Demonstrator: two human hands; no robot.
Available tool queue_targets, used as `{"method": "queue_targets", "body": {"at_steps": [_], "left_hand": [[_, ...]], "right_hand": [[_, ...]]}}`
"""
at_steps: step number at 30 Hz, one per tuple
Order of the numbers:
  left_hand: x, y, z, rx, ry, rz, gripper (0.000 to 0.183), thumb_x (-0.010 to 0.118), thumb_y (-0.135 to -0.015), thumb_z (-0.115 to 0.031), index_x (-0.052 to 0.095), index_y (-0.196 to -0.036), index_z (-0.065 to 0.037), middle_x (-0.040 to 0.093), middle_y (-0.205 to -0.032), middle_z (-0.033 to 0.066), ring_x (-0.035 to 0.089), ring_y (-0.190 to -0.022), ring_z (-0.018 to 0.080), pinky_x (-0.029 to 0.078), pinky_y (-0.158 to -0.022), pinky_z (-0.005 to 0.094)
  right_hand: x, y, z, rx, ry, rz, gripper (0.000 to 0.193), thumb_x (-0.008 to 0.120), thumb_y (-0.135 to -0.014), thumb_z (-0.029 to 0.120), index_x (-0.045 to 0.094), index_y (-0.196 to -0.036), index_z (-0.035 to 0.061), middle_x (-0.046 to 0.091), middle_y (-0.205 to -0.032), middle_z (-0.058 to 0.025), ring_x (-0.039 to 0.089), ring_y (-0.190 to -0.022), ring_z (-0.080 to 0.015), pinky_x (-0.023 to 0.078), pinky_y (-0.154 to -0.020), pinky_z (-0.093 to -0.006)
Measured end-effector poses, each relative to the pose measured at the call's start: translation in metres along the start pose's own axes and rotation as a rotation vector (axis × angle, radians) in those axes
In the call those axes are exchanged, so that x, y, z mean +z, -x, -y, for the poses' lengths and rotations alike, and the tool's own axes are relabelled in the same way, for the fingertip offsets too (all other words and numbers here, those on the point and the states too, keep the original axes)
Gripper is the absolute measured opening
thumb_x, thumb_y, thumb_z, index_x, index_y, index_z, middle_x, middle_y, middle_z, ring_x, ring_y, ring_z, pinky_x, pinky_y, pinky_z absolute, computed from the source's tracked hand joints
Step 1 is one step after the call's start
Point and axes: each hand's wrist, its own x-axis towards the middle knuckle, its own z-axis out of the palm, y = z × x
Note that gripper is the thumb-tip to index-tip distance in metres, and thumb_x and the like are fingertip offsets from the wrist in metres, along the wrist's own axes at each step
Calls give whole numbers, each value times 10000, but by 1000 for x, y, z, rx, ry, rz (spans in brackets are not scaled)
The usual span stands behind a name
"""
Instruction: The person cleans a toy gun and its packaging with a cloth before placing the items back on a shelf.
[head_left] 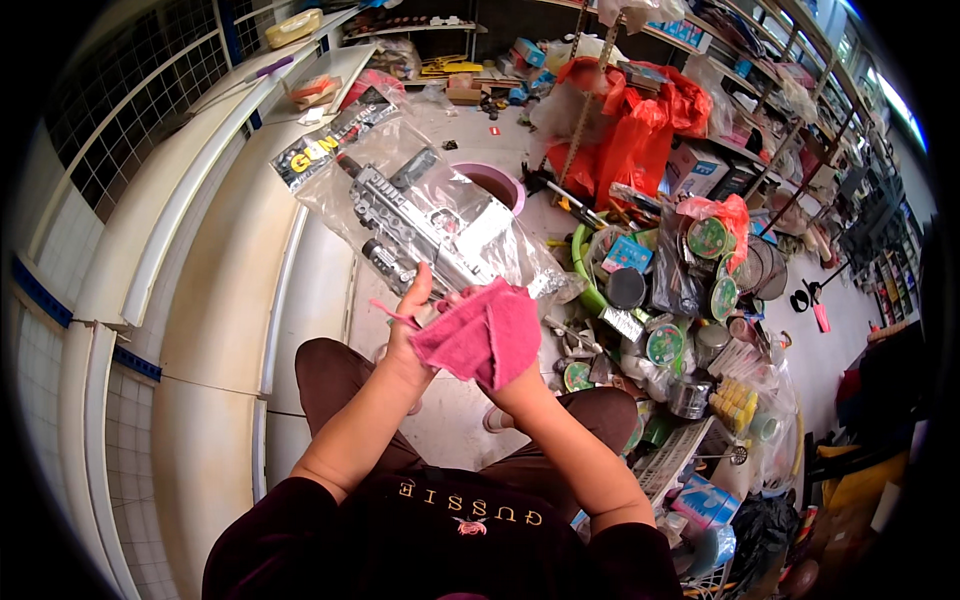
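Note:
In front of me a clear plastic bag with a card header holds a silver and black toy gun [415, 225]. My left hand [406, 340] grips the bag's near edge, its thumb lying along the plastic. A pink cloth [485, 335] is draped over my right hand [516, 388] and hangs against the near end of the bag. The cloth hides most of the right fingers, which appear closed around it. A loose strip of the cloth trails beside my left thumb.
White shelves [205, 330] run along my left. A pink bucket [497, 182] stands beyond the bag. To my right lies a heap of wares with a steel pot [689, 397], a green hoop [582, 270] and a blue box [706, 500]. Red plastic bags [640, 140] hang behind it.

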Motion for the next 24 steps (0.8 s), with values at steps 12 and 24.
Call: {"method": "queue_targets", "body": {"at_steps": [12,24], "left_hand": [[30,-10,-19,649,-488,-352,468,555,-915,-283,409,-1302,-64,480,-1284,71,458,-1179,244,362,-1010,437],[22,-19,7,509,-306,-327,365,521,-932,-291,467,-1193,-42,565,-1150,114,541,-1063,268,414,-959,443]], "right_hand": [[-61,19,-24,317,-476,-792,340,474,-863,-18,539,-1197,-13,552,-1153,-98,538,-1026,-184,413,-902,-287],[-15,-1,-26,14,203,-381,241,601,-735,50,623,-974,26,566,-1199,-151,519,-1120,-344,401,-961,-420]]}}
